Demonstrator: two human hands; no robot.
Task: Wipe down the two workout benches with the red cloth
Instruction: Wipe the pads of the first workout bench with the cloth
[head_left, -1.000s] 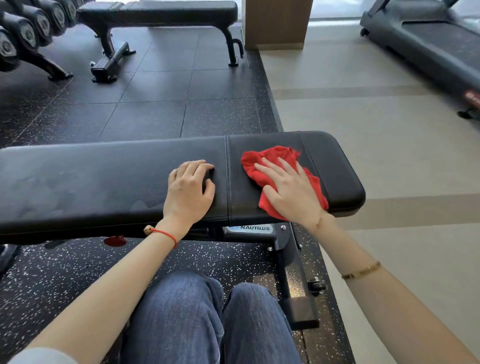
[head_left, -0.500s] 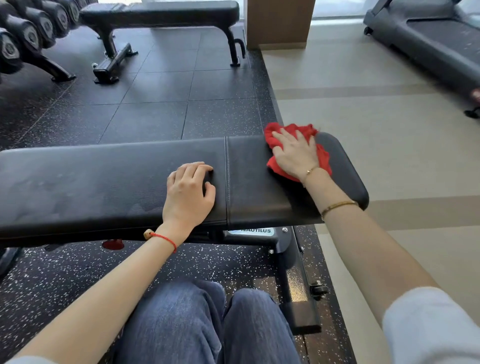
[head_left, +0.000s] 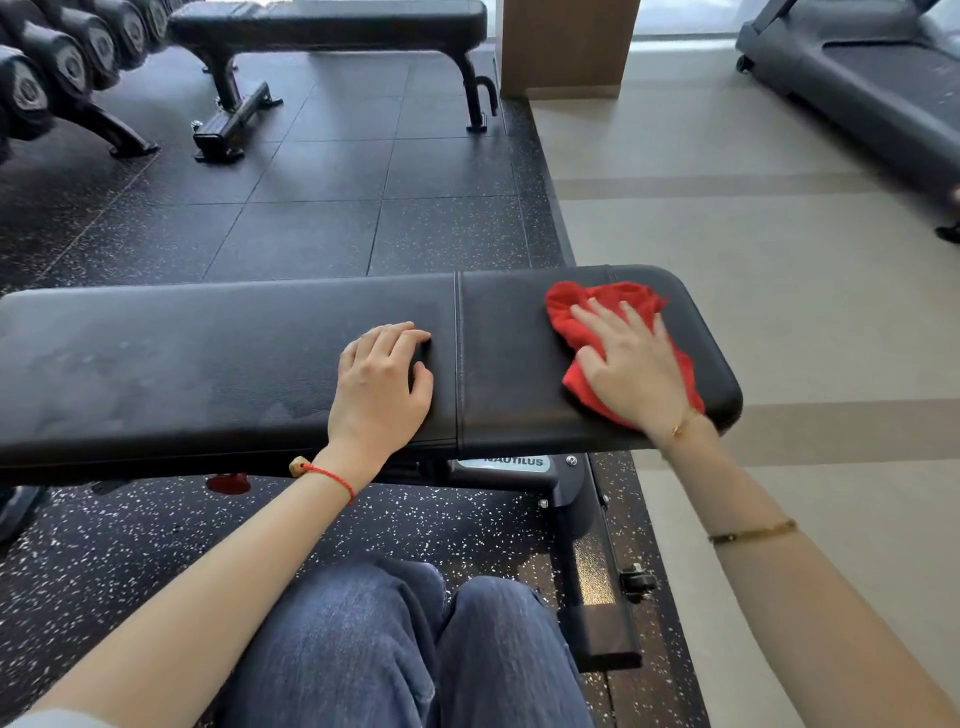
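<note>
Two hands on the near bench (head_left: 208, 353): my left hand (head_left: 382, 387) rests half-curled, holding nothing. My right hand (head_left: 631, 364), fingers spread flat, has dragged the red cloth (head_left: 582, 312) back from the far edge, so this end pad looks nearly covered; the second bench (head_left: 332, 23) waits untouched.

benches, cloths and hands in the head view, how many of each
benches: 2, near bench and far bench
red cloth: 1, flat on the near bench under the right hand
hands: 2, left hand and right hand
total: 5
</note>
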